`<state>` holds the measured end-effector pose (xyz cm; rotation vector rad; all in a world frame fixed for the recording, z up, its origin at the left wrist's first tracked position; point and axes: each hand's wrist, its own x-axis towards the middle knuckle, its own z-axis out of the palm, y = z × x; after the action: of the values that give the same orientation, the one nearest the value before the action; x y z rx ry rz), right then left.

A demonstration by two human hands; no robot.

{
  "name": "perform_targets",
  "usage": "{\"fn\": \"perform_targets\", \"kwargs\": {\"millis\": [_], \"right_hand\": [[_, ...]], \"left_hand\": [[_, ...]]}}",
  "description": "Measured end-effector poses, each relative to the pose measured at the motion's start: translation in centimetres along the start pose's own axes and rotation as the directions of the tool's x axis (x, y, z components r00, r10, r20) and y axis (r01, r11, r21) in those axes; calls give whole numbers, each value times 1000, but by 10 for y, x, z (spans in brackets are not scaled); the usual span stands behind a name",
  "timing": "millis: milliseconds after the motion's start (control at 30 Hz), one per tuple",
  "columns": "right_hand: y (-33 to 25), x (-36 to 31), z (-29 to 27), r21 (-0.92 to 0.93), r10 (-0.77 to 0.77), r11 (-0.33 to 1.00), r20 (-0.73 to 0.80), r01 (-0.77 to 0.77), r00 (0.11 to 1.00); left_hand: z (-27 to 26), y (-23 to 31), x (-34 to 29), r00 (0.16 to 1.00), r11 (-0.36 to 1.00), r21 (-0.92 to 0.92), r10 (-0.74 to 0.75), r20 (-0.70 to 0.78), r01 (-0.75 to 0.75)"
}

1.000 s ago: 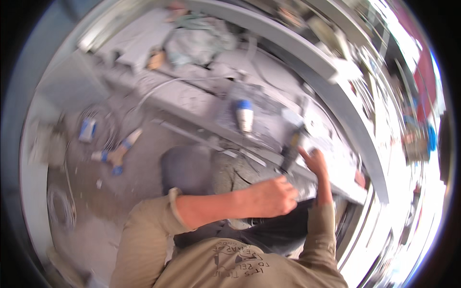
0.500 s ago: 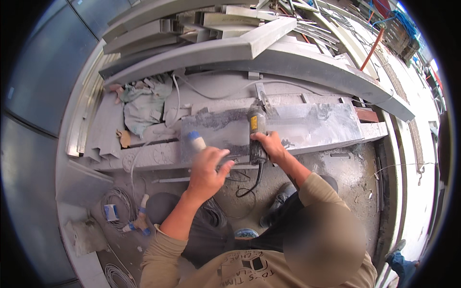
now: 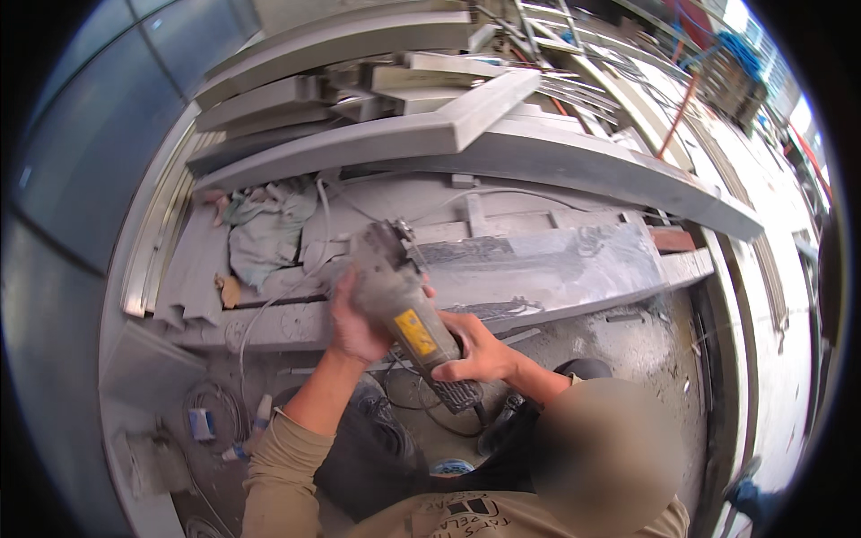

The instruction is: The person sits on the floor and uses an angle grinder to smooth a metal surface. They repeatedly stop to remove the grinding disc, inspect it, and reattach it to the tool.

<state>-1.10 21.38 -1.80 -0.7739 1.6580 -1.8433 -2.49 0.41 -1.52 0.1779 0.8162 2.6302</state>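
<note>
Daylight was bright and diffuse, harshest well to the right of the fingers (image 3: 453, 368), where a pale surface (image 3: 785, 359) burned out to near white. Softer glare lay on the metal sheet (image 3: 592, 260) just beyond them; the panels (image 3: 81, 134) far to their left stayed dim. The angle grinder (image 3: 417, 332) looked slightly smeared, a round blur (image 3: 610, 457) sat to their lower right, and straight edges bowed toward black corners.
</note>
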Motion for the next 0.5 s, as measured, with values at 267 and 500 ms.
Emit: {"fn": "perform_targets", "kwargs": {"millis": [267, 500], "right_hand": [[30, 5, 6, 304, 196, 916, 232, -262, 953], [60, -7, 0, 131, 282, 945, 137, -300, 950]], "left_hand": [[7, 4, -19, 993, 989, 124, -73, -96, 85], [16, -16, -28, 994, 983, 182, 50, -97, -32]]}}
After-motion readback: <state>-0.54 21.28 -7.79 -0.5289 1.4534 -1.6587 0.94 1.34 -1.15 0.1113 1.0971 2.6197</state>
